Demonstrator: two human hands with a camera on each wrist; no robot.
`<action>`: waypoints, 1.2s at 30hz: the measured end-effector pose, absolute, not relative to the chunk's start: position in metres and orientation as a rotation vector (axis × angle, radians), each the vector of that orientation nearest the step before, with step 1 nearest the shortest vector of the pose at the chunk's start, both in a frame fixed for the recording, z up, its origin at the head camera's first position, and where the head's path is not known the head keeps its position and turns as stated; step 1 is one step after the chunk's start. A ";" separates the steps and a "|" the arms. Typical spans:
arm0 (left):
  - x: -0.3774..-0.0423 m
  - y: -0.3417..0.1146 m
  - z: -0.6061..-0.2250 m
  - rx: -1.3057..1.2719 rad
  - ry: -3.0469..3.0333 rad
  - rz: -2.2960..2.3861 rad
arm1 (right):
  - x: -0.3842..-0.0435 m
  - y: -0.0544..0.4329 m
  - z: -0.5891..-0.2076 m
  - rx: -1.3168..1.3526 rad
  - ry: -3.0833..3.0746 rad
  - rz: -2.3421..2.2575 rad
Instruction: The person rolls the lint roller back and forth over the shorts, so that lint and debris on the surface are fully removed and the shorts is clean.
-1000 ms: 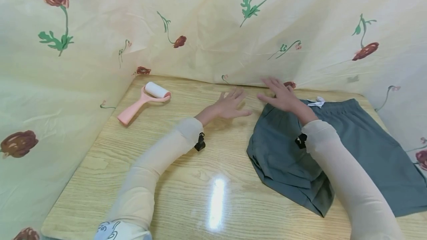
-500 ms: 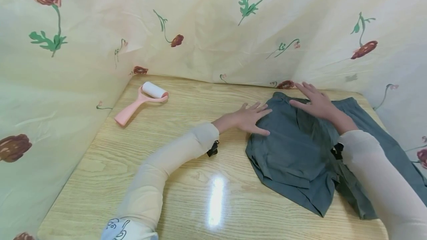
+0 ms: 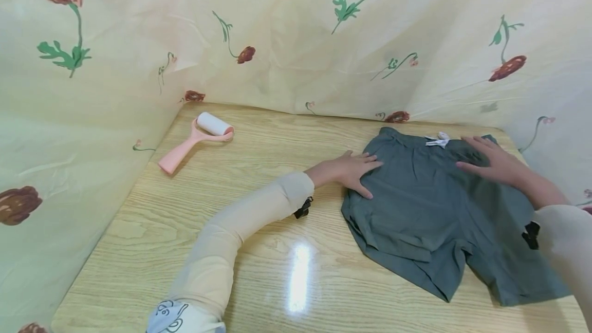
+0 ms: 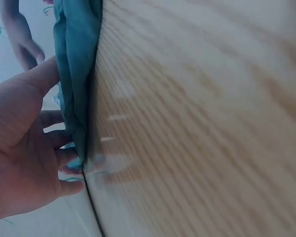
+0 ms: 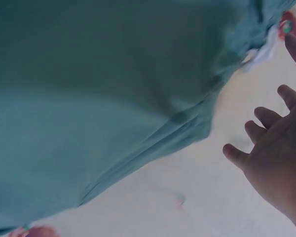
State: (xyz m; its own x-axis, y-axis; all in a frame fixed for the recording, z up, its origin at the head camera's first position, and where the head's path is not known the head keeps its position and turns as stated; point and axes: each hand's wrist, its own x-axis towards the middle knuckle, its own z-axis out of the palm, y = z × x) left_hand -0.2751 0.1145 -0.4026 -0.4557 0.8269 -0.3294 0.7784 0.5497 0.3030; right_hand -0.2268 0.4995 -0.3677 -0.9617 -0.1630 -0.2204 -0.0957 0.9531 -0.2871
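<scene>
A pair of dark grey-green shorts (image 3: 416,199) lies on the right half of the table, waistband toward the back, a white drawstring (image 3: 438,140) at its middle. My left hand (image 3: 349,171) rests with spread fingers on the left edge of the shorts. In the left wrist view, the left hand (image 4: 29,143) has its fingertips at the edge of the cloth (image 4: 76,64). My right hand (image 3: 497,163) is over the upper right part of the shorts, fingers extended. The right wrist view shows the right hand (image 5: 276,143) with straight, separated fingers, apart from the cloth (image 5: 89,113).
A pink lint roller (image 3: 196,140) with a white roll lies at the table's back left. Flower-printed sheeting (image 3: 277,40) hangs behind and to the left of the wooden table (image 3: 185,240). A light reflection shows near the table's front.
My right hand has swept rightward across the shorts, and the drawstring shows again. The left hand has moved right onto the left edge. The right leg of the shorts now lies closer to the left leg.
</scene>
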 end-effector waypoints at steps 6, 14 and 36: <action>-0.280 0.111 -0.406 1.266 2.307 0.178 | -0.213 0.531 -0.376 -0.225 2.787 -0.414; -0.282 0.109 -0.402 1.257 2.271 0.126 | -0.202 0.550 -0.382 -0.193 2.676 -0.446; -0.291 0.068 -0.397 1.202 2.277 0.128 | -0.203 0.523 -0.387 -0.159 2.624 -0.431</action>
State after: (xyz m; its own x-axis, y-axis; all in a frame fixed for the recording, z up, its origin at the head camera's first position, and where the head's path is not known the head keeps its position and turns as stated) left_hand -0.2910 0.0679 -0.3973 -0.4440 0.7866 -0.4292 0.7334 0.5942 0.3302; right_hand -0.2028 0.5225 -0.3870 -0.8815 -0.1850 -0.4345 -0.0364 0.9439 -0.3281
